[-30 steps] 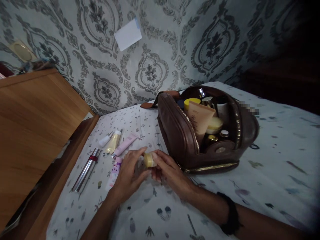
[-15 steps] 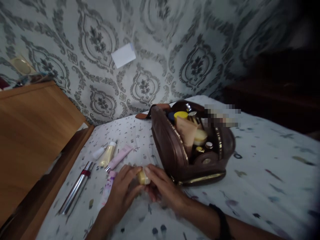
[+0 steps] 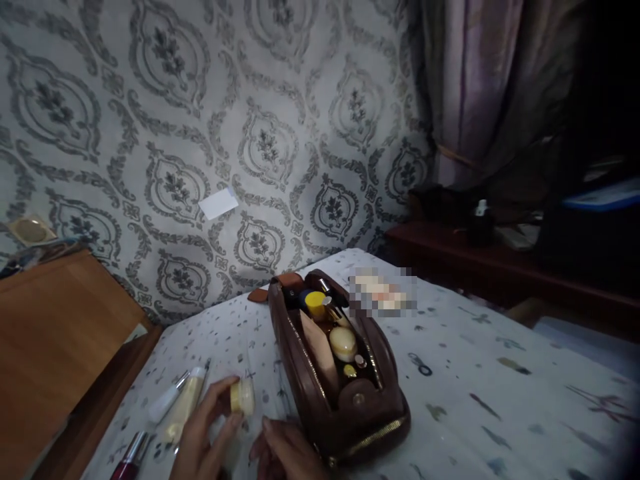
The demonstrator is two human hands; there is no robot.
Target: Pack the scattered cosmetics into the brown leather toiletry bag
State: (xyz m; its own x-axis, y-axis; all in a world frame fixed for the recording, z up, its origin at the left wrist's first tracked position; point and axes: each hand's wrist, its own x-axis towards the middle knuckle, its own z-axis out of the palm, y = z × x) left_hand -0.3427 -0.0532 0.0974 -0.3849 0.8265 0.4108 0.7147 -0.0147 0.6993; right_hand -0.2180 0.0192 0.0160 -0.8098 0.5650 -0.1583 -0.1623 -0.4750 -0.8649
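Between the thumb and fingers of my left hand (image 3: 205,430) is a small round jar (image 3: 243,397), pale yellow with a clear rim. My right hand (image 3: 287,448) is low beside the bag, apart from the jar. Its fingers are loosely curled, with nothing visible in them; the lower part is cut off by the frame. The brown cosmetic bag (image 3: 295,380) stands unzipped to the right of the jar. In it are a yellow lid (image 3: 315,305), a beige tube (image 3: 319,347), a cream-coloured round jar (image 3: 343,342) and small bottles.
Left of my left hand lie a gold tube (image 3: 186,407), a white tube (image 3: 167,400) and a silver-and-red cylinder (image 3: 131,457). A wooden cabinet (image 3: 70,333) borders the patterned sheet (image 3: 450,373) on the left. Patterned wallpaper (image 3: 270,147) rises behind; a dark red shelf (image 3: 430,250) is at right.
My right hand has come off the small jar, which stays in my left hand. Both hands sit lower in view. The camera has tilted up and turned right.
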